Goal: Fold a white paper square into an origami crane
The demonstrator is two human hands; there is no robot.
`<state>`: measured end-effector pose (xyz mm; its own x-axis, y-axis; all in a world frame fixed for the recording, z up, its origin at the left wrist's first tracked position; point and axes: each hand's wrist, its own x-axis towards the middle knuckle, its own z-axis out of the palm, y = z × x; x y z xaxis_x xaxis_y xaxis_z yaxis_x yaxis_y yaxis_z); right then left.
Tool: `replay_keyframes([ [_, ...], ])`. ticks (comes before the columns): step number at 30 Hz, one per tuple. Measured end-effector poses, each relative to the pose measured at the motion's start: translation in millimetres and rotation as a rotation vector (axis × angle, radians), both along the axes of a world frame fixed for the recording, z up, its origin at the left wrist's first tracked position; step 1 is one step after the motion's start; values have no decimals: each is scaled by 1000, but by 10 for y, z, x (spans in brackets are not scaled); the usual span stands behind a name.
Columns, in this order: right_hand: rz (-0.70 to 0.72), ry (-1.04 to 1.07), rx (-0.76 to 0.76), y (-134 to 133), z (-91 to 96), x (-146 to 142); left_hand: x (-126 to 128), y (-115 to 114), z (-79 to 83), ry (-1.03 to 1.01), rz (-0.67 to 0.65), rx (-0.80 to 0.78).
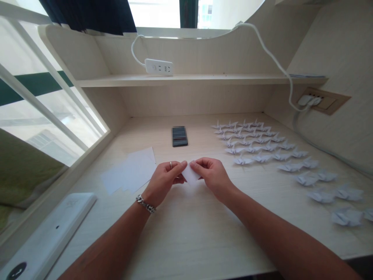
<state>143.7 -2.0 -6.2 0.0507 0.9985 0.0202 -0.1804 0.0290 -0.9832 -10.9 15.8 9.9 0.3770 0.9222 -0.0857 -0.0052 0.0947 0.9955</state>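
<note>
A small folded piece of white paper (190, 174) is pinched between both hands just above the light wooden desk (186, 233). My left hand (164, 179), with a ring and a metal bracelet, grips its left side with closed fingers. My right hand (212, 174) grips its right side, fingers curled. A loose stack of flat white paper sheets (131, 171) lies just left of my left hand.
Several rows of folded white paper cranes (262, 147) cover the desk's right side. A dark phone (179, 136) lies behind the hands. A white flat device (49, 233) sits at the near left. A power strip (159, 67) rests on the shelf, its cable running to a wall socket (316, 101).
</note>
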Motion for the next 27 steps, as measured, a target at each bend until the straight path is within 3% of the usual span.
replay_keyframes([
  [3, -2, 2, 8, 2, 2, 6, -11, 6, -5, 86, -35, 42],
  [7, 57, 122, -124, -7, 3, 12, -22, 27, -33, 215, -83, 129],
  [12, 109, 248, -165, -25, 9, 4, -44, 40, -37, 165, -122, 120],
  [20, 87, 268, -148, -23, 30, -5, -33, 33, -59, 80, -150, 65],
  [23, 63, 309, -162, -23, 44, -1, -15, 34, -69, 47, -95, 49],
  [27, 167, 252, -162, -39, 38, 0, 8, 39, -75, -28, 51, 22],
])
